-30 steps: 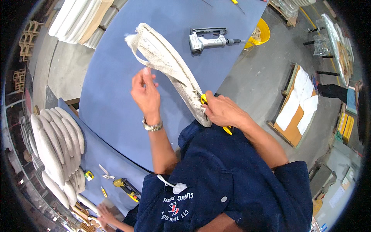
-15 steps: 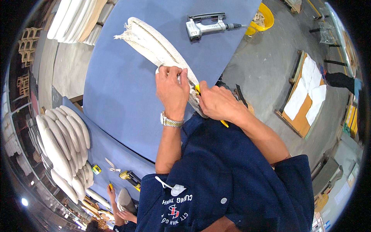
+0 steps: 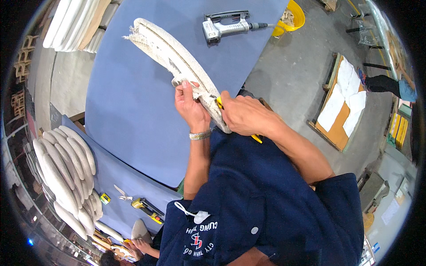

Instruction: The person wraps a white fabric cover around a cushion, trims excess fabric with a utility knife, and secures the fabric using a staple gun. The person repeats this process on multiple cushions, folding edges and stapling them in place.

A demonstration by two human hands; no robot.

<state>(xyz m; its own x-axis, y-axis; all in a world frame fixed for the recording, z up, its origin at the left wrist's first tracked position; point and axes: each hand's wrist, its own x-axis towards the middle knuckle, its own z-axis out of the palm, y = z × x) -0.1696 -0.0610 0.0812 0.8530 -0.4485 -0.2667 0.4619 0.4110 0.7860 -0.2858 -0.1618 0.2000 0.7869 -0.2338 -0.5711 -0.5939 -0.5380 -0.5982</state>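
A long curved panel wrapped in off-white fabric (image 3: pixel 171 51) lies slanted on the blue table (image 3: pixel 133 111), its near end at my body. My left hand (image 3: pixel 191 106), with a metal watch on the wrist, pinches the loose fabric edge on the panel's left side. My right hand (image 3: pixel 242 115) is closed on a yellow-handled tool (image 3: pixel 256 138) pressed against the panel's near end; its tip is hidden by my fingers. The far end of the panel shows frayed fabric.
A grey pneumatic stapler (image 3: pixel 224 27) lies at the table's far edge, a yellow bucket (image 3: pixel 290 17) beyond it. Several white upholstered panels (image 3: pixel 62 173) are stacked left. Another person's hands (image 3: pixel 137 244) work at a lower blue table with yellow tools (image 3: pixel 144 207). A pallet (image 3: pixel 341 102) sits right.
The panel has slid closer to my body. My left hand came down from above the panel and gripped the fabric edge. My right hand stayed on the yellow tool.
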